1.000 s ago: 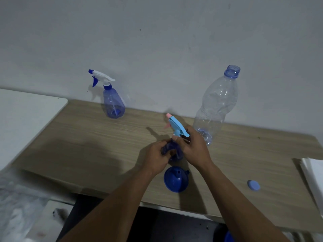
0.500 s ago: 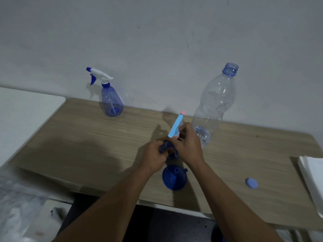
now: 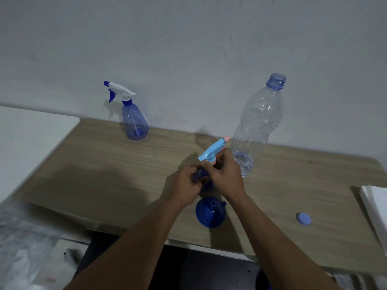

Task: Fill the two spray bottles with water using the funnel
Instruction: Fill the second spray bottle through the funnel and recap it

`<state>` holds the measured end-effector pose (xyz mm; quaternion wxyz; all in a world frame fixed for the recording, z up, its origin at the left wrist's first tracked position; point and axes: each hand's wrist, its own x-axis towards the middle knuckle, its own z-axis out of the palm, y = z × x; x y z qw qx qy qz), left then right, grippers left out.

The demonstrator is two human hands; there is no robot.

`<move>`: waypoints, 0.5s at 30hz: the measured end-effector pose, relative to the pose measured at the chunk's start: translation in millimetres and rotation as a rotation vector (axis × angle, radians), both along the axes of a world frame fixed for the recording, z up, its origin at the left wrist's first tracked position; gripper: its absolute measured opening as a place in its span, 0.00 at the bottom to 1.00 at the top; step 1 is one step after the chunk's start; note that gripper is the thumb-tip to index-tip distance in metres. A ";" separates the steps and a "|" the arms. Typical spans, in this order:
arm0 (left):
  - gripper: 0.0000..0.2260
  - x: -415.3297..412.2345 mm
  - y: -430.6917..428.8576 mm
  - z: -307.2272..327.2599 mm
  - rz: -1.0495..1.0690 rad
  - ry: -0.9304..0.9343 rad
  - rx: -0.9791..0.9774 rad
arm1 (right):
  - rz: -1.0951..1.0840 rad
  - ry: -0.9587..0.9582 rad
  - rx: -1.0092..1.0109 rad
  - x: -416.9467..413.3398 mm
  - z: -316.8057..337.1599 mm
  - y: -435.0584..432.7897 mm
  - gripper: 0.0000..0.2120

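Note:
At the table's middle, my left hand (image 3: 187, 186) grips the body of a small dark blue spray bottle (image 3: 200, 176), mostly hidden by my fingers. My right hand (image 3: 226, 176) holds its light blue trigger head (image 3: 212, 151) with a pink nozzle, at the collar. A blue funnel (image 3: 210, 212) lies upside down on the wooden table (image 3: 117, 168) just in front of my hands. A second blue spray bottle (image 3: 134, 120) with a white and blue head stands at the back left. A big clear water bottle (image 3: 256, 126), uncapped, with a little water in it, stands behind my right hand.
A blue bottle cap (image 3: 303, 218) lies on the table at the right. A stack of white sheets (image 3: 374, 206) sits at the right edge. A white surface (image 3: 31, 139) adjoins the table on the left. The wall is close behind.
The light blue trigger head has turned in my right hand: its pink nozzle pointed left, then up, and now points to the right. My left hand keeps its hold on the bottle body.

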<state>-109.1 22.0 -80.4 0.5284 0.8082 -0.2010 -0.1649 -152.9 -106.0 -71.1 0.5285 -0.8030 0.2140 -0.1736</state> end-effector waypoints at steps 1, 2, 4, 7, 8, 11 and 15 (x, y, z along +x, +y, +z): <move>0.13 0.7 0.5 -0.7 -0.006 -0.003 0.003 | -0.007 -0.002 0.002 -0.5 0.0 0.6 0.13; 0.12 0.8 1.0 -0.5 -0.012 -0.007 0.004 | -0.007 -0.002 0.000 -0.9 0.6 0.7 0.14; 0.10 2.0 1.9 -3.1 -0.015 -0.004 0.004 | 0.010 -0.008 -0.010 -1.7 0.8 0.1 0.14; 0.12 3.1 0.6 -3.7 -0.013 -0.010 -0.006 | 0.044 -0.041 -0.035 -1.5 -1.0 -1.0 0.12; 0.14 4.2 0.2 -4.0 -0.012 -0.007 -0.014 | 0.052 -0.053 -0.041 -1.8 -1.4 -0.6 0.14; 0.12 4.8 -1.3 -5.2 -0.009 0.014 -0.023 | 0.082 -0.062 -0.104 -4.5 -2.6 -0.9 0.09; 0.12 2.2 -0.6 -2.4 -0.009 0.012 -0.021 | 0.077 -0.042 -0.070 -4.0 -3.0 -1.7 0.04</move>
